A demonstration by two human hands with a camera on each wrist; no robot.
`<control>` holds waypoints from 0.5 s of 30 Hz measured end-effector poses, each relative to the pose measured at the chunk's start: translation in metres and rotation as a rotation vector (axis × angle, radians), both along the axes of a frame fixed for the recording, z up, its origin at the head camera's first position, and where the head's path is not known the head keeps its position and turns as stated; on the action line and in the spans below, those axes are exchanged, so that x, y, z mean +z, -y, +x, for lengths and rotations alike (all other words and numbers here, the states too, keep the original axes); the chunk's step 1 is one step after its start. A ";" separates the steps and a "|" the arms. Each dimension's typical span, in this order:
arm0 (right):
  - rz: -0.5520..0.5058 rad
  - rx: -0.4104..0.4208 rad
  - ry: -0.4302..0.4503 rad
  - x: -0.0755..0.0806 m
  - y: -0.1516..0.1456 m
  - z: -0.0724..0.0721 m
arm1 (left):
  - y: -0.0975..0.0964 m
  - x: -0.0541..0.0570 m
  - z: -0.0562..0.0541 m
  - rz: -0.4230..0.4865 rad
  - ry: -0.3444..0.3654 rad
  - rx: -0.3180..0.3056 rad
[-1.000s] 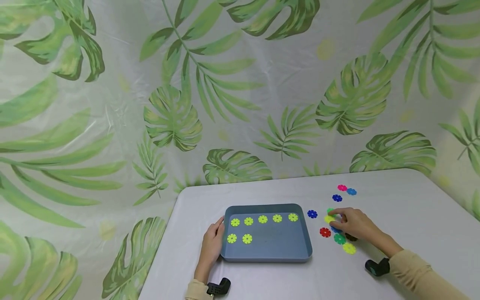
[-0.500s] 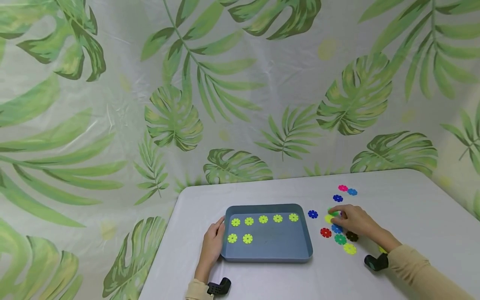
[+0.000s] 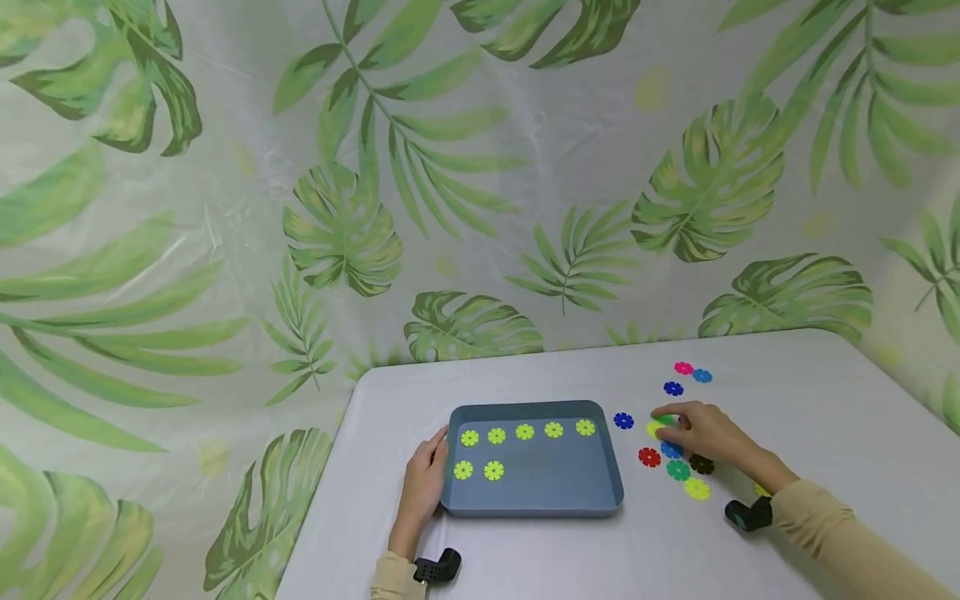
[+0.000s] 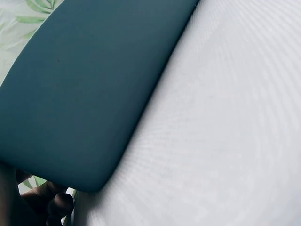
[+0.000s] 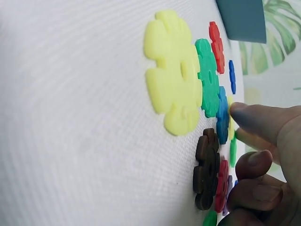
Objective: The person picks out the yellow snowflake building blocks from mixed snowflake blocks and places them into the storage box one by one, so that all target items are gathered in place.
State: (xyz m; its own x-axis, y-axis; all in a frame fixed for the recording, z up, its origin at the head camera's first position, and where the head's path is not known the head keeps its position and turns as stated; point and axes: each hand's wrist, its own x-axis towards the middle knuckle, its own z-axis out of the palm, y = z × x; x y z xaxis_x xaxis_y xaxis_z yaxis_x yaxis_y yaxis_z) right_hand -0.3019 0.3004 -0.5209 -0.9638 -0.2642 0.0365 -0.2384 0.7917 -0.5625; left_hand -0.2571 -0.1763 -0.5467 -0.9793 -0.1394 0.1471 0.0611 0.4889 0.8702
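My left hand [image 3: 424,476] grips the left end of a blue-grey rectangular tray [image 3: 540,511], its fingers [image 4: 61,205] showing below the tray's corner in the left wrist view. Several yellow-green notched plastic discs [image 3: 525,432] lie in the tray, a full row at the back and two in front. To the right of the tray, my right hand [image 3: 708,432] pinches at a yellow notched disc [image 3: 653,429], thumb and index finger at its edges. That disc still lies low among the others. Under the index finger a green disc [image 3: 664,418] is partly hidden.
Loose discs surround the right hand: red [image 3: 649,457], blue [image 3: 671,450], teal green [image 3: 678,470], dark brown [image 3: 701,464] and yellow [image 3: 697,488]. Dark blue [image 3: 623,421] and pink [image 3: 683,368] ones lie farther off. A leaf-patterned curtain [image 3: 465,208] hangs behind the white table [image 3: 525,558].
My right hand's fingers have shifted slightly about the yellow disc, uncovering more of the blue and brown discs. The left hand and tray stay put; the head view tilts a little.
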 end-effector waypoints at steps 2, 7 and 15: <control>0.001 0.004 0.007 0.000 0.001 0.000 | 0.000 0.000 0.000 0.002 0.004 -0.001; 0.001 0.012 0.011 0.001 0.002 0.001 | 0.000 0.000 0.000 0.008 -0.004 -0.003; 0.013 0.034 -0.029 0.001 0.003 0.000 | 0.000 -0.001 -0.001 0.014 -0.007 -0.003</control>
State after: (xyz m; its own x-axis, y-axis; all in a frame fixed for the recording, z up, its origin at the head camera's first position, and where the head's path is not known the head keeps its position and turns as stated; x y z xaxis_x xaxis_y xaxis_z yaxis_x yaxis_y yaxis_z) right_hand -0.3020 0.2970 -0.5200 -0.9529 -0.2972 0.0602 -0.2808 0.7903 -0.5446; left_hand -0.2576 -0.1764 -0.5472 -0.9787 -0.1382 0.1521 0.0689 0.4763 0.8766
